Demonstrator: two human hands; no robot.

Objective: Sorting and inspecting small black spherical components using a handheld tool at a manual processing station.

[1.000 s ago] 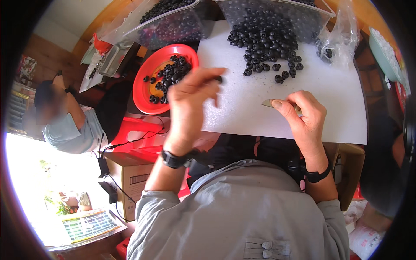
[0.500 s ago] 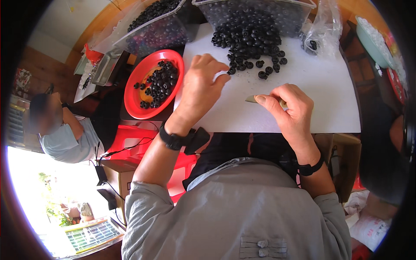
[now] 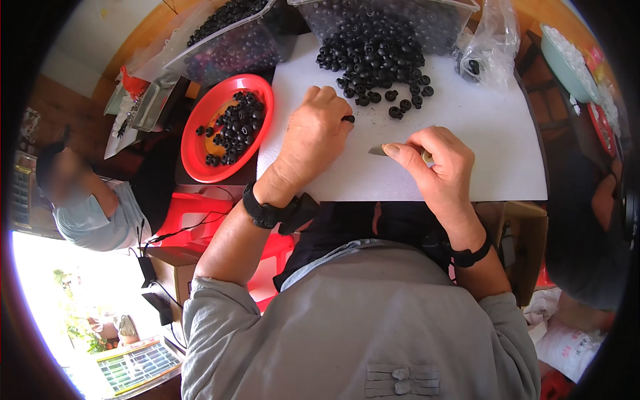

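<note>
My left hand (image 3: 315,139) rests on the white board (image 3: 493,153), its fingertips pinching a small black ring-shaped piece (image 3: 348,119). My right hand (image 3: 437,167) is closed around a small knife (image 3: 379,151), whose blade points left toward that piece. A heap of the same black pieces (image 3: 373,57) lies on the far part of the board, just beyond both hands. A red bowl (image 3: 200,143) to the left of the board holds several more black pieces.
Clear plastic tubs (image 3: 247,40) full of black pieces stand behind the board. A clear bag (image 3: 490,47) lies at the back right, a pale green bowl (image 3: 567,57) beyond it. Another person (image 3: 87,200) sits low at the left beside a red stool (image 3: 193,213).
My left hand has come down from above the red bowl to the board with a black piece. The view has tilted, and the knife hand has stayed near the board's front.
</note>
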